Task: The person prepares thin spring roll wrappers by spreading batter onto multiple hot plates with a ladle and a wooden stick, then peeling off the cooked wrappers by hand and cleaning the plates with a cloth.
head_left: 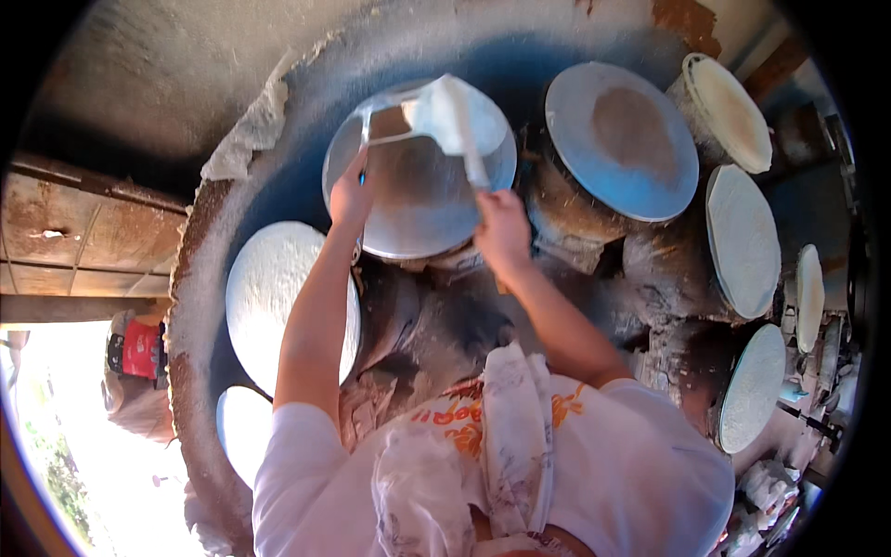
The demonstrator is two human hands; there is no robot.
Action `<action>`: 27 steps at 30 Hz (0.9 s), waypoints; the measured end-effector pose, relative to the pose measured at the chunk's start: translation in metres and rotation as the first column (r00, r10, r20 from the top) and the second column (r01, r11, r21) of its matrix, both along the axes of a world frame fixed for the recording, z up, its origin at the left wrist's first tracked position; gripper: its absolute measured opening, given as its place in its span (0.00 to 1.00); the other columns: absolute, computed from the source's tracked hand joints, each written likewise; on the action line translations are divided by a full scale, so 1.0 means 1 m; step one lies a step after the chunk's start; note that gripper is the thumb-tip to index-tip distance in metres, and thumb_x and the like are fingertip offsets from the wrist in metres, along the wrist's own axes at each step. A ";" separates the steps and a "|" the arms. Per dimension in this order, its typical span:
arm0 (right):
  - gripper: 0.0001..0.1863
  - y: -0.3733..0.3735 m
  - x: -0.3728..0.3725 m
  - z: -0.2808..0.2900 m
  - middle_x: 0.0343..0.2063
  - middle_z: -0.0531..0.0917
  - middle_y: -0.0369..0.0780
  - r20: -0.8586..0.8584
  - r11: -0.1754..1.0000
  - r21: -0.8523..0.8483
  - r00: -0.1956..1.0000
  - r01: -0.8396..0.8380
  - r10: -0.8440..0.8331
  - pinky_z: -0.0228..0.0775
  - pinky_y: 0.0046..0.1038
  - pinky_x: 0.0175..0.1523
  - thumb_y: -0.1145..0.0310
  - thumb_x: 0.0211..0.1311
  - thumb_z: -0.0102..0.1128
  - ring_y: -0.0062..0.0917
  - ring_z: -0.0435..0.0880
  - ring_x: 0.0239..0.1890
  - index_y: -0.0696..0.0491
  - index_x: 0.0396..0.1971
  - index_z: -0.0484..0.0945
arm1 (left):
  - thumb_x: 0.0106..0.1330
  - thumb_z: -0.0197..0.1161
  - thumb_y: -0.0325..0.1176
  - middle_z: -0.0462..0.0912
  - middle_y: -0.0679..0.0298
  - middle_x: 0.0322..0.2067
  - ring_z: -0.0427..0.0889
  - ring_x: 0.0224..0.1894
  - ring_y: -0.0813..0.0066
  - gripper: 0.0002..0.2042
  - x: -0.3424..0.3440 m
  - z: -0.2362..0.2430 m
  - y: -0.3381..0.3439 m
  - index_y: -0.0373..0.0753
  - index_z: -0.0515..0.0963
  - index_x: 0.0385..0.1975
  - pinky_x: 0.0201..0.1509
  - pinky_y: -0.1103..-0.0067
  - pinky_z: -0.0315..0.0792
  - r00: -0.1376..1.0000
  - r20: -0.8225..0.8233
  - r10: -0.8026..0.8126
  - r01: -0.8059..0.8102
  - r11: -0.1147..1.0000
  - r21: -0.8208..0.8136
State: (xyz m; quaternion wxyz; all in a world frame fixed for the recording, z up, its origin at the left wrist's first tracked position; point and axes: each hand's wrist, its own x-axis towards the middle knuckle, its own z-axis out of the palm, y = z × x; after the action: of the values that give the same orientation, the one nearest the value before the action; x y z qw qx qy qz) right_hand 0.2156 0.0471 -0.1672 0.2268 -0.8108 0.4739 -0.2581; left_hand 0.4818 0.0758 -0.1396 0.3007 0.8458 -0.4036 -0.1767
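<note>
Over a round, grey flat griddle (418, 218) straight ahead, both my hands are at work with tools. My left hand (350, 197) is closed round the handle of a thin, pale spreader-like tool (366, 123), whose far end is over the griddle's left half. Held in my right hand (503, 230) is a flat paddle (475, 169); its broad end is covered in wet white batter (445, 111) and blurred. I cannot tell whether the batter touches the griddle. A brownish patch marks the griddle's middle.
A bare grey griddle (622, 139) stands to the right. White flatbreads cover other griddles: one at left (283, 302), one at far right (742, 239), another at lower right (754, 388). A curved, crusted wall rim (190, 278) borders the left side.
</note>
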 end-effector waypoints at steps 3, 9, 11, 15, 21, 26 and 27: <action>0.23 -0.012 0.049 0.004 0.41 0.78 0.40 0.115 0.996 -0.046 0.990 -0.076 0.081 0.72 0.37 0.51 0.77 0.44 0.60 0.38 0.76 0.47 0.48 0.45 0.80 | 0.68 0.56 0.33 0.76 0.65 0.23 0.66 0.12 0.83 0.25 0.010 0.016 0.025 0.55 0.65 0.66 0.13 0.80 0.61 0.933 -0.348 0.092 -0.147 0.980 -0.134; 0.19 -0.037 0.006 -0.001 0.36 0.79 0.44 0.075 0.993 -0.121 0.997 -0.005 0.014 0.73 0.35 0.46 0.80 0.43 0.59 0.40 0.78 0.43 0.53 0.39 0.82 | 0.72 0.52 0.33 0.63 0.73 0.17 0.60 0.13 0.87 0.20 -0.006 0.047 0.072 0.48 0.63 0.63 0.13 0.88 0.57 0.350 -0.925 -0.149 -0.415 0.860 -0.296; 0.20 -0.034 0.050 -0.002 0.37 0.79 0.43 0.069 0.986 -0.141 0.993 -0.089 0.100 0.72 0.35 0.48 0.79 0.44 0.59 0.41 0.78 0.43 0.53 0.42 0.82 | 0.73 0.52 0.36 0.62 0.73 0.15 0.60 0.12 0.88 0.09 0.008 0.049 0.083 0.45 0.70 0.49 0.12 0.88 0.58 0.054 -0.951 -0.305 -0.481 0.827 -0.292; 0.20 -0.038 0.061 0.008 0.39 0.80 0.39 0.097 0.972 -0.165 0.978 -0.165 0.183 0.72 0.33 0.50 0.77 0.43 0.62 0.38 0.77 0.44 0.51 0.41 0.83 | 0.74 0.51 0.42 0.60 0.74 0.13 0.60 0.09 0.86 0.15 0.019 0.031 0.101 0.42 0.66 0.25 0.12 0.88 0.59 -0.570 -0.609 -0.551 -0.577 0.796 -0.180; 0.19 -0.086 0.030 -0.001 0.39 0.79 0.38 -0.138 0.945 -0.228 0.969 -0.232 0.205 0.73 0.36 0.49 0.75 0.45 0.59 0.38 0.75 0.46 0.50 0.42 0.80 | 0.75 0.48 0.42 0.61 0.72 0.14 0.61 0.10 0.86 0.15 -0.015 0.052 0.085 0.42 0.68 0.27 0.12 0.87 0.60 -0.545 -0.511 -0.665 -0.667 0.713 -0.217; 0.16 -0.079 0.070 0.001 0.36 0.76 0.41 -0.082 0.887 -0.104 0.893 -0.450 0.443 0.74 0.39 0.47 0.77 0.45 0.59 0.40 0.77 0.44 0.53 0.39 0.79 | 0.75 0.47 0.40 0.61 0.73 0.16 0.60 0.10 0.87 0.07 -0.040 0.052 0.079 0.50 0.72 0.37 0.12 0.88 0.60 -0.339 -0.587 -0.735 -0.758 0.583 -0.292; 0.17 -0.077 0.067 -0.006 0.36 0.77 0.41 -0.054 0.871 -0.122 0.879 -0.476 0.473 0.73 0.38 0.46 0.76 0.45 0.60 0.39 0.77 0.43 0.52 0.40 0.80 | 0.75 0.48 0.40 0.60 0.74 0.16 0.60 0.11 0.88 0.07 -0.049 0.052 0.076 0.49 0.72 0.37 0.12 0.88 0.59 -0.373 -0.519 -0.769 -0.780 0.563 -0.273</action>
State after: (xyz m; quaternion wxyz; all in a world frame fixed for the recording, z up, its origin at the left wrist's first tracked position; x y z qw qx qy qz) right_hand 0.2821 -0.0301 -0.1734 0.2241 -0.9182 0.2450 -0.2161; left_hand 0.4330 0.1514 -0.0880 0.8240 -0.0225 0.0497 -0.5640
